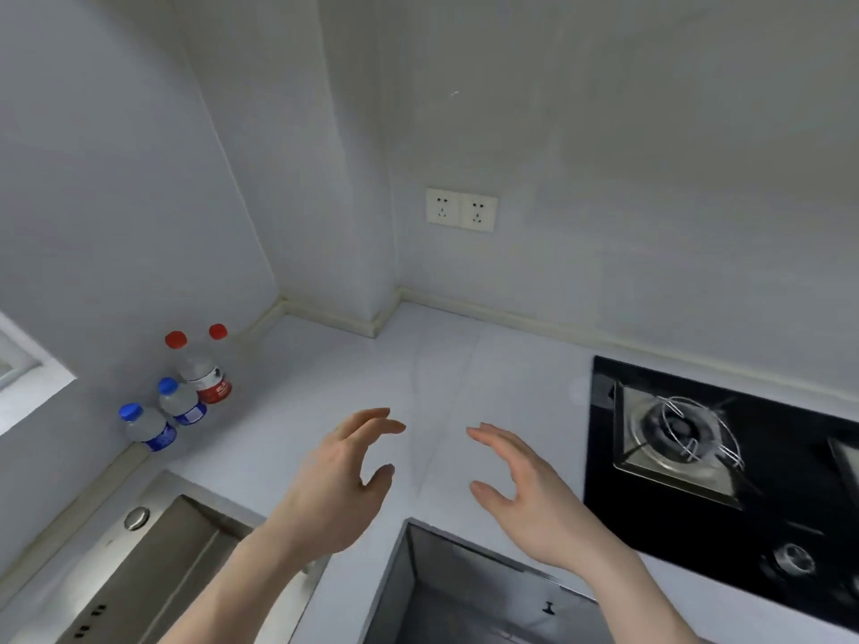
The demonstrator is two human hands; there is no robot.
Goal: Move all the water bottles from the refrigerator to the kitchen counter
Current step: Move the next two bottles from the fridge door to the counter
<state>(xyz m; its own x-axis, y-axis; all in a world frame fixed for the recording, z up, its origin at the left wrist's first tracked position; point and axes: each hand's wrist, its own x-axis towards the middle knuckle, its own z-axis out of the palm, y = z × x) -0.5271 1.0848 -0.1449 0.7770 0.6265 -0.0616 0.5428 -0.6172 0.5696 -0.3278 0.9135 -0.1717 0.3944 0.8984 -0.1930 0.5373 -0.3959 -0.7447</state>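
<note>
Counter (pixel 465 364) holds four water bottles (pixel 179 397) upright

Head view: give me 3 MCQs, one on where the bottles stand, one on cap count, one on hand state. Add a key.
1. Where do the water bottles stand?
A. on the counter by the left wall
B. on the stove
C. in the sink

2. How many bottles have blue caps?
A. none
B. two
C. four

3. What are the hands doing?
A. each grips a bottle
B. both empty, fingers loosely spread
C. pressing the sockets

Key:
1 A: they cluster on the counter against the left wall, far from the stove.
2 B: two blue caps, two red.
3 B: left hand and right hand hold nothing above the counter.
</note>
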